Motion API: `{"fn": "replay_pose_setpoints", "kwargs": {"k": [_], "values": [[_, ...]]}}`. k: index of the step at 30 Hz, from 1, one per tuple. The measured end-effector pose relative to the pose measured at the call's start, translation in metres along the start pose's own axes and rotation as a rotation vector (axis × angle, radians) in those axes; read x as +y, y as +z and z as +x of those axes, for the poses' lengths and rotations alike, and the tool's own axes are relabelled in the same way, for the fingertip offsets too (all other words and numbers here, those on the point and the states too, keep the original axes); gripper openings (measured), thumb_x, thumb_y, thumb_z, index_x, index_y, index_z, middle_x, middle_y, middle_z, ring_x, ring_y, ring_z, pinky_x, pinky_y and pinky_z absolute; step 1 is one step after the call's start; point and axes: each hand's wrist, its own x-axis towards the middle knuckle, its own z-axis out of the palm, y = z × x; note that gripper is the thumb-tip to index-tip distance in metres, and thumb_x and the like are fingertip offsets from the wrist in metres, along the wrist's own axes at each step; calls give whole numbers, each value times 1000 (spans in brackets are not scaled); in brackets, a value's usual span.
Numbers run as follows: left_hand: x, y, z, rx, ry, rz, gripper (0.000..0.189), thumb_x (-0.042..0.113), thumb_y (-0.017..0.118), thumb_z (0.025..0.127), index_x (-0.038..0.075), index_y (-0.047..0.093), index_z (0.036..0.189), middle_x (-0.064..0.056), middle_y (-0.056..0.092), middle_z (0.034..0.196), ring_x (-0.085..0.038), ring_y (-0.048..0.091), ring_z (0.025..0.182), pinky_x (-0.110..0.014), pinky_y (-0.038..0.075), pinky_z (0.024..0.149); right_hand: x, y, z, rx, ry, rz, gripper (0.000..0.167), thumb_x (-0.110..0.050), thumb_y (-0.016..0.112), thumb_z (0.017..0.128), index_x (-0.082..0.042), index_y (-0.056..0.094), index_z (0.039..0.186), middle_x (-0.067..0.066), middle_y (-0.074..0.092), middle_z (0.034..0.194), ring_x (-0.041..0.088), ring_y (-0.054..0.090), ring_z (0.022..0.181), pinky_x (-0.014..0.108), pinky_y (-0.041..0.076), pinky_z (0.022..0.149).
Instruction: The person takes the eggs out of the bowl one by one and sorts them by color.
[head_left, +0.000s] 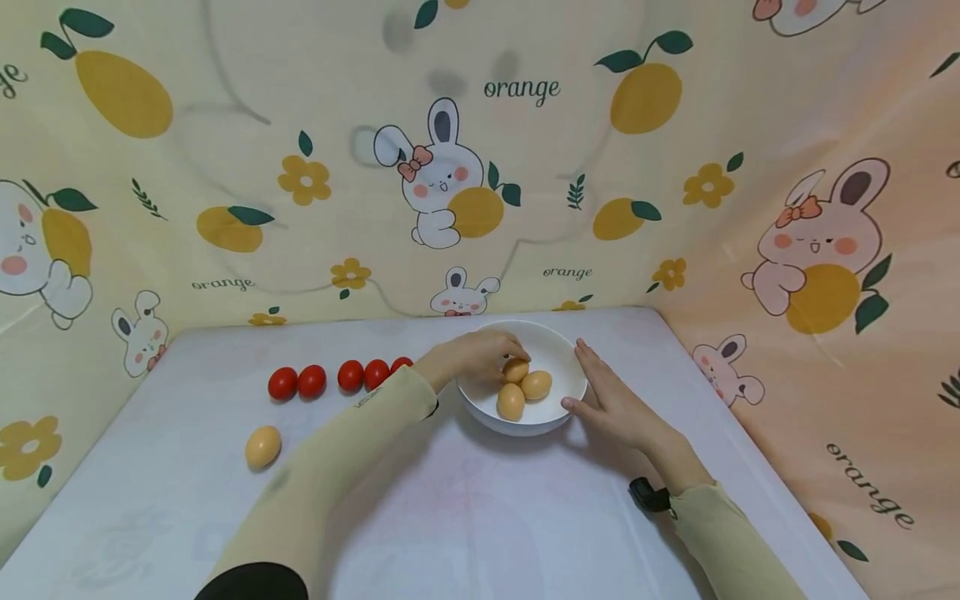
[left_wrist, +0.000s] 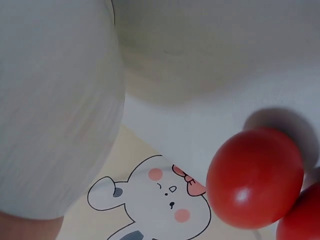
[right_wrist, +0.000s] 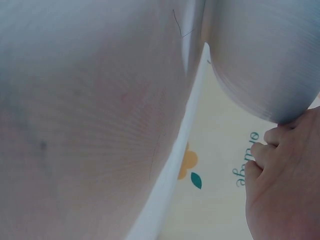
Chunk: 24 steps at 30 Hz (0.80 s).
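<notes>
My left hand [head_left: 480, 354] reaches over the left rim of a white bowl [head_left: 564, 358]. Its fingers curl down onto a light brown egg [head_left: 515, 370] inside and hold it. Two more eggs, a front one [head_left: 511, 402] and a right one [head_left: 537, 385], lie against it in the bowl. My right hand [head_left: 618, 408] rests against the bowl's right side with fairly straight fingers; the right wrist view shows this hand [right_wrist: 287, 175] touching the outer wall of the bowl [right_wrist: 270, 55].
A row of several red tomatoes [head_left: 312, 382] lies left of the bowl, partly behind my left forearm; one tomato [left_wrist: 255, 178] shows large in the left wrist view. A single egg [head_left: 263, 447] sits on the white tabletop [head_left: 480, 533] at left. A printed cloth [head_left: 300, 100] stands behind.
</notes>
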Motion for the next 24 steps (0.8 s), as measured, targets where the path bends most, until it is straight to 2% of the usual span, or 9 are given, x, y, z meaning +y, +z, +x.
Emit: {"fn": "replay_pose_setpoints", "kwargs": {"k": [5, 12, 17, 24], "values": [[1, 1, -1, 19, 11, 2, 51, 5, 78, 90, 12, 67, 139, -4, 65, 138, -17, 58, 128, -29, 44, 112, 0, 1, 0, 6, -8, -3, 96, -42, 66, 101, -8, 5, 167, 9, 1, 175, 36, 4, 160, 62, 12, 125], [3, -1, -5, 46, 34, -29, 50, 1, 78, 89, 8, 67, 137, -7, 66, 135, -18, 59, 124, -30, 45, 111, 0, 0, 0, 5, -7, -7, 98, -52, 63, 101, -9, 5, 168, 6, 1, 175, 34, 5, 160, 60, 12, 126], [4, -2, -9, 78, 38, -42, 50, 1, 78, 89, 8, 67, 137, -7, 65, 134, -19, 59, 123, -29, 46, 109, 2, 1, 0, 11, -14, -13, 98, -53, 62, 101, -7, 6, 167, 8, 1, 175, 36, 5, 160, 61, 12, 126], [9, -7, -19, 128, 13, -77, 54, 6, 81, 89, 8, 64, 141, -9, 62, 137, -21, 58, 125, -30, 46, 110, 2, 3, 0, 26, -27, -3, 96, -49, 64, 101, -5, 8, 167, 13, 3, 175, 40, 6, 159, 64, 13, 124]]}}
